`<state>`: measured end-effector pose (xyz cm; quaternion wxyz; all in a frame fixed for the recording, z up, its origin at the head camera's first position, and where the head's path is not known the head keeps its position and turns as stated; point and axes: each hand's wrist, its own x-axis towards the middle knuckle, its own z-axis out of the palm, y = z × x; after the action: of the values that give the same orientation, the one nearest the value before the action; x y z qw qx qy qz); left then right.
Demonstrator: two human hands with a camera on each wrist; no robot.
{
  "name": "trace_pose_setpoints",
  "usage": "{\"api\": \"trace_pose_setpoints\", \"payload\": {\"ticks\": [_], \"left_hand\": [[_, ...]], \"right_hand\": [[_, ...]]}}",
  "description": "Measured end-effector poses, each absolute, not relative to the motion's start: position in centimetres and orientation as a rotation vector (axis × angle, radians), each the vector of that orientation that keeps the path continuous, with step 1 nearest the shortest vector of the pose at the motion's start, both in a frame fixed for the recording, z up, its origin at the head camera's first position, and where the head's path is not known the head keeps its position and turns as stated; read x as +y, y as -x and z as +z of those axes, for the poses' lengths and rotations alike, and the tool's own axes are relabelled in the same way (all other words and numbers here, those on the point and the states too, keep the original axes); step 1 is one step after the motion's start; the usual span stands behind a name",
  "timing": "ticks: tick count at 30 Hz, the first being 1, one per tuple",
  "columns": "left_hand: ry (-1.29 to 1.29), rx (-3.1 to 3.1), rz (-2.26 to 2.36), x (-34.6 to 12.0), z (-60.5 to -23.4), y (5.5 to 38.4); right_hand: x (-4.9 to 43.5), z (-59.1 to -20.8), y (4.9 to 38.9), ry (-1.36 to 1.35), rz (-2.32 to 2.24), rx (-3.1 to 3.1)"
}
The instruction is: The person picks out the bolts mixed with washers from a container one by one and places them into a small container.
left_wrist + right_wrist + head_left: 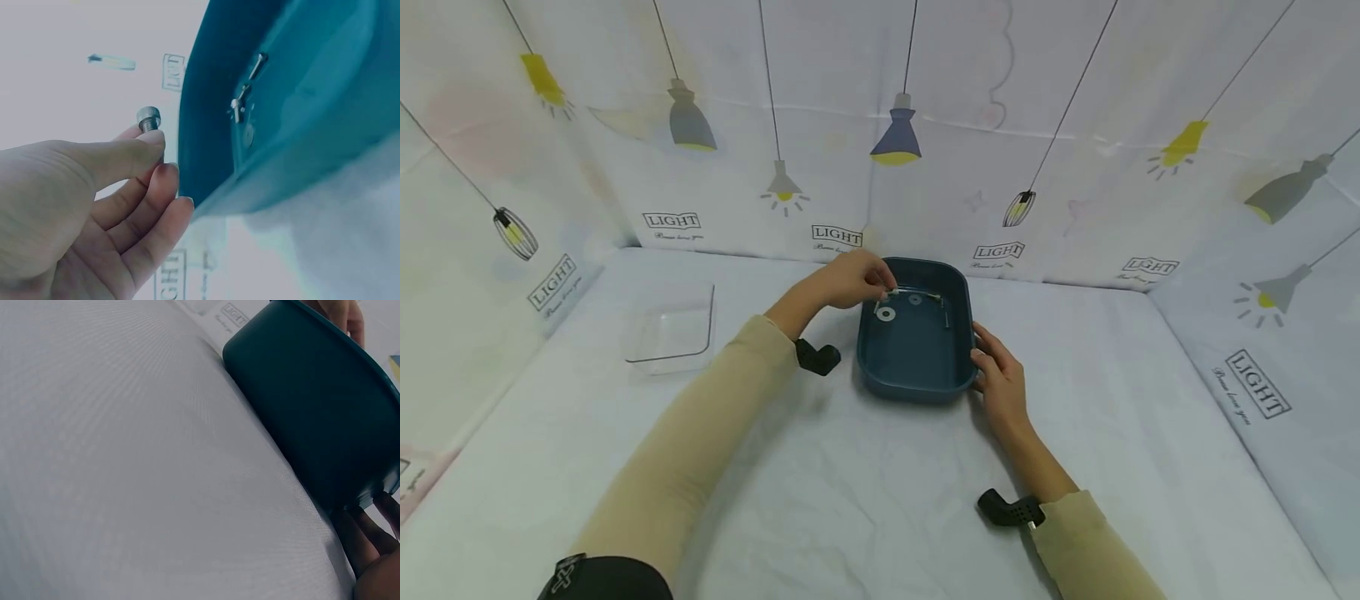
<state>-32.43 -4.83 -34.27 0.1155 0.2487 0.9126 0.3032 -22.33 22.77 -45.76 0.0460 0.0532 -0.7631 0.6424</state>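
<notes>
My left hand [853,279] hovers over the far left part of a dark teal tray [917,388]. In the left wrist view its thumb and fingers pinch a metal socket-head bolt [149,117], head up, just outside the tray's wall in that view. Inside the tray lie a washer [886,314], a second washer [915,299] and thin metal screws [946,315]. My right hand [1002,379] rests at the tray's right side, its fingertips touching the outer wall, as the right wrist view also shows.
A clear glass or plastic box [670,333] stands on the white cloth [865,500] at the left. Behind the tray rises a lamp-printed curtain [820,108], and similar curtains close both sides.
</notes>
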Motion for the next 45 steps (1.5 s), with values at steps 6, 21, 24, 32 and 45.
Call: {"api": "trace_pose_setpoints", "payload": {"ticks": [6, 21, 24, 32, 45], "left_hand": [[-0.604, 2.761, 0.967, -7.6, -33.4, 30.8], [-0.343, 2.881, 1.053, -17.8, -34.0, 28.6], [-0.3, 2.906, 1.032, -19.6, -34.1, 28.2], [-0.166, 2.943, 0.983, -23.4, -35.0, 27.3], [0.113, 2.934, 0.897, -27.4, -37.4, 26.5]], "right_hand": [[22.9, -45.7, 22.4, -0.147, 1.952, -2.33], [22.7, -45.9, 22.4, -0.12, 1.934, -2.322], [22.7, -46.0, 22.4, -0.133, 1.939, -2.319], [22.6, -46.2, 22.4, -0.132, 1.933, -2.323], [22.6, -46.0, 22.3, -0.123, 1.928, -2.331]]}}
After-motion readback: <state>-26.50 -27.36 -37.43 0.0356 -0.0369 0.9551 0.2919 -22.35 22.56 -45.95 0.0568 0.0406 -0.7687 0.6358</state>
